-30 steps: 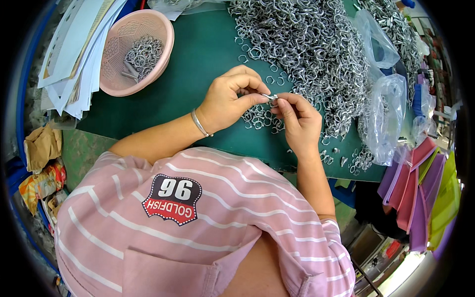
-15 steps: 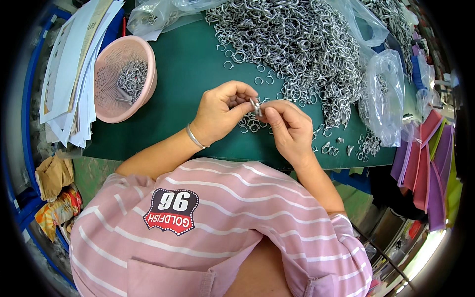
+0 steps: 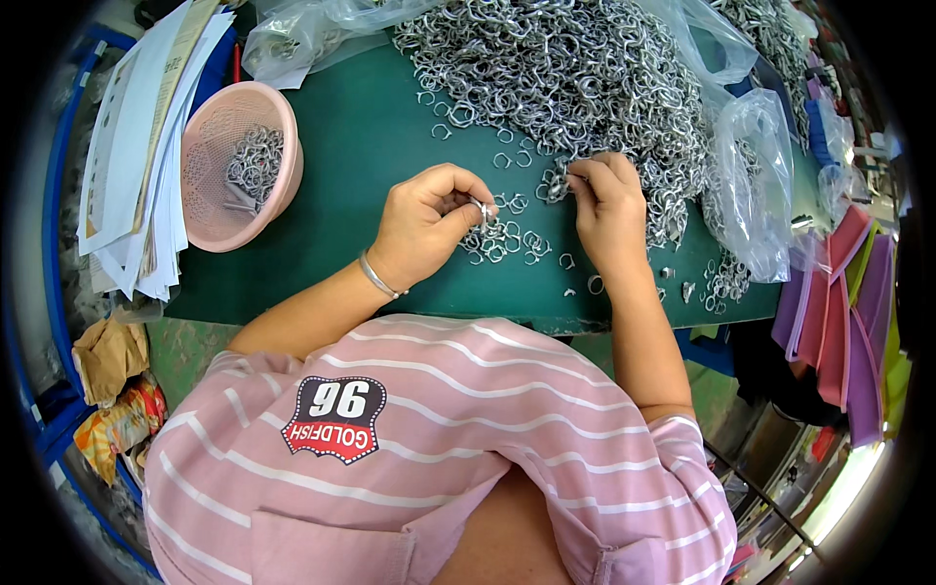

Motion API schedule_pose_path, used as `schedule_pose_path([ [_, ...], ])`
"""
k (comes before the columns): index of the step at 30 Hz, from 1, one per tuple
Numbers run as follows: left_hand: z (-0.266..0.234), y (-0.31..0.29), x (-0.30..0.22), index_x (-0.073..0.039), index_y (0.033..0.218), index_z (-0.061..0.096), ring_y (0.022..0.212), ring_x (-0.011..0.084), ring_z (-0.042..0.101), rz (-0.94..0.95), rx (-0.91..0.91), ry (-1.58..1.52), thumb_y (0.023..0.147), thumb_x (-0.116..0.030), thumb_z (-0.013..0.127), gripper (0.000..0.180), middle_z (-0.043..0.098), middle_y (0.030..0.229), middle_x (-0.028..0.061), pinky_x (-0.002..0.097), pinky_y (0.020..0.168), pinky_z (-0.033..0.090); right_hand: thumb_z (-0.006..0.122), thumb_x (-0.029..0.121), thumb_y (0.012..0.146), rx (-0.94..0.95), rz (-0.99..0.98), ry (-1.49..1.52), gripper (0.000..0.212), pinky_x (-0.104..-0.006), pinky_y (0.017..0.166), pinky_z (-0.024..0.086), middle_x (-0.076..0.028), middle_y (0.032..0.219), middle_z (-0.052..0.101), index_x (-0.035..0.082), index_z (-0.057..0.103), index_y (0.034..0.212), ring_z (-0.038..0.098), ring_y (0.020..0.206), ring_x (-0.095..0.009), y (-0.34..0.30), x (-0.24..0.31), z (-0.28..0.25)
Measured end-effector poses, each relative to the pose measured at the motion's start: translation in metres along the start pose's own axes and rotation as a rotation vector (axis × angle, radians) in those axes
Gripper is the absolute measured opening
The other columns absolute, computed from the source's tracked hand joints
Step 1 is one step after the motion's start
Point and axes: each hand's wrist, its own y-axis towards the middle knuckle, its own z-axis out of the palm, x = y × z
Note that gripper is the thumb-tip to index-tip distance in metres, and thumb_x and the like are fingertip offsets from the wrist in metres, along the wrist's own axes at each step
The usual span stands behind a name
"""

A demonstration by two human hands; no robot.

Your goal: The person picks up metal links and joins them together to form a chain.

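Fingertips of left hand (image 3: 429, 219) pinched on ring (image 3: 482, 209), over green table (image 3: 370, 136); right hand (image 3: 609, 210) now parted from it, plucking at ring heap (image 3: 565, 78), fetching another to join.

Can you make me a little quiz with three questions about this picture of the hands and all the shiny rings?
1. True or false: the round pink plastic basket has some silver metal rings in it.
2. Which hand pinches a small silver metal ring above the green table mat? A) left hand B) right hand
3. Fill in: the right hand's fingertips reach into the big ____ of silver metal rings.

Key
1. True.
2. A.
3. Pile.
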Motion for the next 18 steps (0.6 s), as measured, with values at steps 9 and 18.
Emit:
schedule_pose_path([
  [9,0.002,0.002,-0.002,0.002,0.087,0.059,0.083,0.0123,0.058,0.149,0.003,0.088,0.077,0.013,0.058,0.015,0.054,0.094,0.0070,0.0232,0.073,0.051,0.062,-0.003,0.078,-0.007,0.105,0.204,0.009,-0.0293,0.061,0.047,-0.010,0.081,0.060,0.000,0.062,0.085,0.059,0.070,-0.023,-0.005,0.016,-0.001],
  [18,0.001,-0.001,-0.003,0.002,0.087,0.060,0.087,0.0146,0.060,0.142,0.001,0.138,0.076,0.012,0.059,0.015,0.058,0.097,0.0096,0.0248,0.075,0.052,0.060,-0.002,0.083,0.152,0.482,0.662,0.008,-0.0236,0.061,0.048,-0.007,0.080,0.062,-0.002,0.062,0.091,0.059,0.068,-0.013,-0.006,0.020,-0.006],
])
